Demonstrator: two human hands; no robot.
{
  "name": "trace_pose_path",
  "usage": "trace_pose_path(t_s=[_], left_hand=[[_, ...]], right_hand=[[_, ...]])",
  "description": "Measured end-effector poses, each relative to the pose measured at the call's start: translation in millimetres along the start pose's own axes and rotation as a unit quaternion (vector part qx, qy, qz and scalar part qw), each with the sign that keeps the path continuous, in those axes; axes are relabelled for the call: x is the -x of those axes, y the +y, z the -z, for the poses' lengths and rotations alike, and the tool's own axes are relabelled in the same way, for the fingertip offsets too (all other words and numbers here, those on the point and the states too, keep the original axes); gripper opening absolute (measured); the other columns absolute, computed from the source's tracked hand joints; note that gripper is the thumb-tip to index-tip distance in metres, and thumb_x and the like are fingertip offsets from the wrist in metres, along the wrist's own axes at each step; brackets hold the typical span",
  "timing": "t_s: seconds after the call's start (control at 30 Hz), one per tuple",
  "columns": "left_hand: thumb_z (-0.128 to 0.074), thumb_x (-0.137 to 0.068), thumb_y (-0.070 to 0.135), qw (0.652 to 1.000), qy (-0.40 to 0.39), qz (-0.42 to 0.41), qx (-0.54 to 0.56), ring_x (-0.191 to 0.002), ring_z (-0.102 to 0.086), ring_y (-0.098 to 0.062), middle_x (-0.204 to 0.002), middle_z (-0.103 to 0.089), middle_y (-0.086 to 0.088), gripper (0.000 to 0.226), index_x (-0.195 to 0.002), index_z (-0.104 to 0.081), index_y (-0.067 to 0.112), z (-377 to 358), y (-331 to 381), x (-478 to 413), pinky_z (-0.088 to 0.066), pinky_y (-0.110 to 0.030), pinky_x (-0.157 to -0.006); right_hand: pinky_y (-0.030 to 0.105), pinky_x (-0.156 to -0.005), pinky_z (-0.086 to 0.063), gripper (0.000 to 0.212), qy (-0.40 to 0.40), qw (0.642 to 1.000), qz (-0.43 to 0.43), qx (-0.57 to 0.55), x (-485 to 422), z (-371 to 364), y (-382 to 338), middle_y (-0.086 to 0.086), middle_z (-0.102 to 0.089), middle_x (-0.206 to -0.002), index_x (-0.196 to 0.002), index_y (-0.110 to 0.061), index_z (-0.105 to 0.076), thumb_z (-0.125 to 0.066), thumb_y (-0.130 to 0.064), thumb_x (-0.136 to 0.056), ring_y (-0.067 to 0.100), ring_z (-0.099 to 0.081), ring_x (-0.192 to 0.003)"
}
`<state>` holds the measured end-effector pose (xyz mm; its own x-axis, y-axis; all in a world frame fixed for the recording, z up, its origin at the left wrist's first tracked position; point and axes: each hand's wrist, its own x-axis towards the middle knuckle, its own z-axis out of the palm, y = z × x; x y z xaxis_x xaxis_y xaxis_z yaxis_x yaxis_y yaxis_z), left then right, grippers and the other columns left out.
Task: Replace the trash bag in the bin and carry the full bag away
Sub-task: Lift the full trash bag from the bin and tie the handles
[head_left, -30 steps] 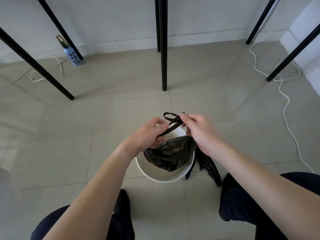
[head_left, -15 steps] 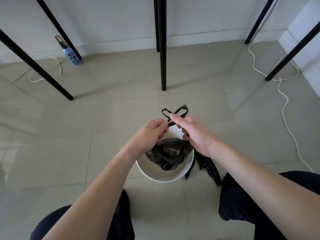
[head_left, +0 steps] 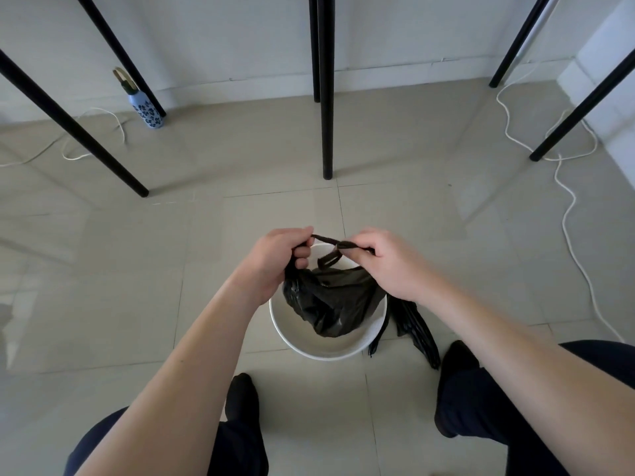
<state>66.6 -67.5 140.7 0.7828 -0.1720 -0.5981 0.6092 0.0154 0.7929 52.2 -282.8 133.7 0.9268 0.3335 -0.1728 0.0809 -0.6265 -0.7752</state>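
Observation:
A round white bin (head_left: 311, 348) stands on the tiled floor between my feet. A dark, full trash bag (head_left: 331, 304) hangs over its mouth, bunched at the top. My left hand (head_left: 275, 261) grips one bag handle at the bin's far left rim. My right hand (head_left: 385, 266) pinches the other handle just right of it. The two handle strips cross in a knot (head_left: 340, 245) between my hands. A second black bag (head_left: 414, 329) lies folded on the floor against the bin's right side.
Several black table legs (head_left: 326, 97) rise from the floor ahead and to both sides. A blue patterned bottle (head_left: 146, 106) stands by the wall at far left. White cables (head_left: 570, 214) trail along the floor on the right and left. My dark trouser legs frame the bin.
My hands have pulled apart sideways, drawing the crossed handles flatter and tighter. The loop that stood up above my fingers has come down between them.

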Motion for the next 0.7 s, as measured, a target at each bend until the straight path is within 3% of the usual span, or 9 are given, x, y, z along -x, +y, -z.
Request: trace_pose_path(t_s=[0.03,0.23,0.33,0.5,0.63,0.7], left_hand=[[-0.054,-0.108,0.025,1.000,-0.006,-0.003,-0.009,-0.056,-0.038,-0.015,-0.065,-0.041,0.001,0.029,-0.082,-0.059,0.012,-0.5,-0.2,0.9,-0.035,-0.022,-0.055],[-0.056,-0.108,0.026,0.998,-0.037,0.045,-0.037,-0.052,-0.052,-0.015,-0.081,-0.070,-0.006,0.029,-0.115,-0.076,0.006,4.7,1.1,4.2,-0.045,-0.021,-0.052],[-0.064,-0.102,0.042,0.996,-0.042,0.055,-0.061,-0.052,-0.047,-0.013,-0.087,-0.074,0.001,0.033,-0.115,-0.079,0.015,5.6,0.5,3.6,-0.043,-0.020,-0.053],[-0.067,-0.101,0.035,0.998,-0.013,-0.005,-0.057,-0.049,-0.042,-0.011,-0.091,-0.070,0.000,0.027,-0.110,-0.077,0.011,5.4,-2.6,-0.3,-0.041,-0.016,-0.048],[-0.060,-0.106,0.031,0.995,0.013,-0.013,-0.097,-0.054,-0.060,-0.014,-0.094,-0.078,0.000,0.026,-0.109,-0.067,0.006,6.3,-2.8,-0.5,-0.052,-0.022,-0.054],[-0.056,-0.109,0.027,0.997,0.044,-0.013,-0.069,-0.065,-0.071,-0.019,-0.099,-0.080,-0.004,0.021,-0.105,-0.061,0.007,10.5,-0.9,-0.8,-0.061,-0.029,-0.066]], right_hand=[[0.022,-0.065,-0.037,0.024,0.030,0.999,0.011,0.018,0.6,-1.7,-1.3,-0.006,-0.052,-0.078,-0.109,-0.025,-0.078,-0.056,-0.033,-0.105,0.008,-0.051,-0.070],[0.020,-0.055,-0.031,0.027,0.119,0.988,0.076,0.056,2.5,-6.0,1.1,-0.008,-0.036,-0.075,-0.127,-0.028,-0.074,-0.059,-0.023,-0.105,0.011,-0.042,-0.062],[0.016,-0.056,-0.029,0.030,0.115,0.988,0.094,0.052,4.6,-11.6,-0.2,-0.009,-0.036,-0.077,-0.131,-0.025,-0.072,-0.061,-0.018,-0.104,0.009,-0.042,-0.063],[0.019,-0.059,-0.032,0.028,0.107,0.991,0.075,0.008,4.4,-9.7,0.6,-0.007,-0.039,-0.077,-0.130,-0.029,-0.072,-0.061,-0.024,-0.104,0.011,-0.044,-0.066],[0.021,-0.067,-0.039,0.021,0.073,0.993,0.025,-0.091,4.7,-8.7,-1.6,-0.009,-0.055,-0.080,-0.097,-0.041,-0.075,-0.058,-0.030,-0.105,0.005,-0.054,-0.073],[0.025,-0.084,-0.052,0.023,0.069,0.980,-0.020,-0.185,3.5,-6.1,-0.2,-0.009,-0.073,-0.096,-0.102,-0.035,-0.079,-0.057,-0.036,-0.105,0.003,-0.067,-0.092]])
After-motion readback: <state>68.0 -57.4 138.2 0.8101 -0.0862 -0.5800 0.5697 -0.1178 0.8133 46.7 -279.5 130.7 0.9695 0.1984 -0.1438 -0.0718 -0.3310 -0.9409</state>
